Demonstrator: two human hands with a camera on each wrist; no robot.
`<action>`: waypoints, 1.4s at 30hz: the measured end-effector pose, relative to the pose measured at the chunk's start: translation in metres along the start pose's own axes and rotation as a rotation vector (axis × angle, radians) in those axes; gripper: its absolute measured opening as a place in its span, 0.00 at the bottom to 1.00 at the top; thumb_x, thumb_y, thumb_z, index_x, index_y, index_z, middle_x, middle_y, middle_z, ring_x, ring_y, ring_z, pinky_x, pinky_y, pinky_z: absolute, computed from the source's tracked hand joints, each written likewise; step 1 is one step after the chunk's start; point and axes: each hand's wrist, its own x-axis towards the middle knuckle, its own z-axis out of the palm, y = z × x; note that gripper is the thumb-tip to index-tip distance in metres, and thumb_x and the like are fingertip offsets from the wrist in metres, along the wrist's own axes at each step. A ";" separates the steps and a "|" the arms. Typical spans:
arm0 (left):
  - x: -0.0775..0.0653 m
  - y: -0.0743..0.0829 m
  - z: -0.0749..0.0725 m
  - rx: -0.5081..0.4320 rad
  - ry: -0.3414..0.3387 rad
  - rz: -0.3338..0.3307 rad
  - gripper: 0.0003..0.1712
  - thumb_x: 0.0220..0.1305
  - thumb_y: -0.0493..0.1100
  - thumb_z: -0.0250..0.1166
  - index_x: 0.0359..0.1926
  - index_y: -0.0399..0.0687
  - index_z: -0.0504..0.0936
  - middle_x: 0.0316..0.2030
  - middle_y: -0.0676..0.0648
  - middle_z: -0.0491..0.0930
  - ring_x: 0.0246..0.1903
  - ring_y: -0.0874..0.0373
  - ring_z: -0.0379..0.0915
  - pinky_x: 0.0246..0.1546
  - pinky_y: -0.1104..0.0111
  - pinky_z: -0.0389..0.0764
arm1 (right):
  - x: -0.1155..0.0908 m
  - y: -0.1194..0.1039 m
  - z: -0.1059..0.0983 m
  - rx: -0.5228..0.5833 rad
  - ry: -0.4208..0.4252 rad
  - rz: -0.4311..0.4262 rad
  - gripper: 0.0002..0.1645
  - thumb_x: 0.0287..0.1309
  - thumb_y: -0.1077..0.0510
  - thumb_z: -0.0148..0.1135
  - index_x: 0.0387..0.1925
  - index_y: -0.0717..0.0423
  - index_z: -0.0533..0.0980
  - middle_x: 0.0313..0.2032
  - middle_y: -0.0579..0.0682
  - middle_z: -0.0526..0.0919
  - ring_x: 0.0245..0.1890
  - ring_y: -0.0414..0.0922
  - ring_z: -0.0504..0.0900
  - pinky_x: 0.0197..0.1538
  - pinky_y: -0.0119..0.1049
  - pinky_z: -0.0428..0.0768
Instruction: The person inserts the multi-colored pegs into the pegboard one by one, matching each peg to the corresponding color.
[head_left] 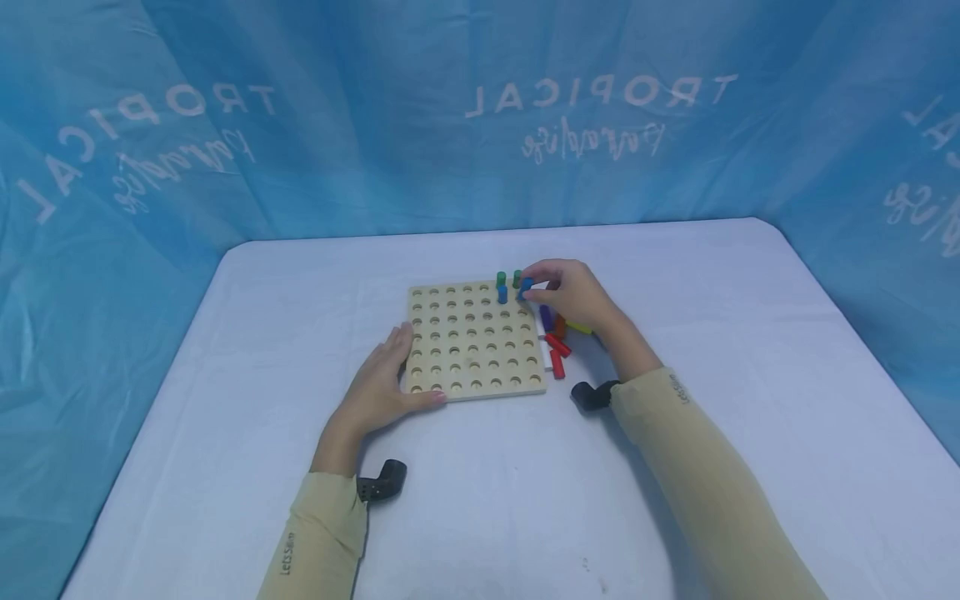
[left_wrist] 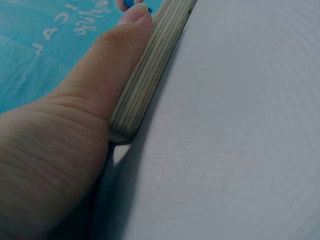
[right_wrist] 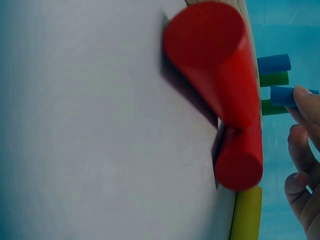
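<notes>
A square wooden pegboard [head_left: 463, 343] with rows of round holes lies flat on the table. My left hand [head_left: 378, 383] rests at its near left corner, the straight thumb along the front edge and the fingers by the left side. At the far right corner my right hand [head_left: 577, 292] pinches a blue peg [right_wrist: 282, 96] between thumb and fingertips, over the board. Whether its lower end is in a hole I cannot tell. Another blue peg [head_left: 502, 295] stands upright to its left. Two green pegs, one at the left [head_left: 501, 279] and one at the right [head_left: 517, 279], stand behind in the farthest row.
Loose pegs lie along the board's right side: red [head_left: 557, 364], white [head_left: 546, 356], purple [head_left: 546, 318], orange [head_left: 560, 326] and yellow [head_left: 580, 327]. A white cloth covers the table [head_left: 480, 483]. Blue printed curtains [head_left: 420, 158] hang behind and at both sides.
</notes>
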 end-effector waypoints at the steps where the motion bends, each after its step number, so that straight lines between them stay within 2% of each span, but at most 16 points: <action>1: 0.000 0.000 0.000 0.000 -0.001 -0.001 0.75 0.42 0.76 0.72 0.80 0.54 0.40 0.80 0.52 0.39 0.80 0.53 0.33 0.80 0.54 0.40 | 0.001 0.000 0.001 0.000 -0.003 0.006 0.18 0.62 0.51 0.68 0.53 0.43 0.81 0.52 0.46 0.84 0.41 0.46 0.80 0.43 0.38 0.80; 11: 0.000 0.003 0.000 -0.013 -0.007 -0.011 0.74 0.42 0.74 0.73 0.80 0.53 0.41 0.80 0.52 0.39 0.80 0.53 0.33 0.80 0.54 0.39 | 0.004 0.002 0.003 -0.012 -0.023 0.055 0.19 0.62 0.50 0.67 0.55 0.40 0.80 0.55 0.45 0.82 0.43 0.46 0.79 0.44 0.38 0.80; 28: -0.002 0.003 -0.001 -0.010 -0.006 -0.017 0.75 0.41 0.74 0.74 0.80 0.53 0.40 0.80 0.51 0.38 0.80 0.52 0.33 0.80 0.53 0.40 | 0.006 -0.001 0.007 -0.034 -0.033 0.025 0.19 0.63 0.53 0.67 0.55 0.41 0.80 0.54 0.44 0.82 0.46 0.45 0.78 0.48 0.40 0.81; 42: -0.002 0.003 -0.002 -0.024 -0.016 -0.027 0.75 0.41 0.75 0.73 0.80 0.54 0.39 0.80 0.52 0.37 0.80 0.51 0.32 0.80 0.52 0.39 | 0.007 0.000 0.006 -0.059 -0.032 0.011 0.16 0.61 0.52 0.69 0.52 0.42 0.82 0.52 0.45 0.83 0.40 0.46 0.78 0.43 0.39 0.79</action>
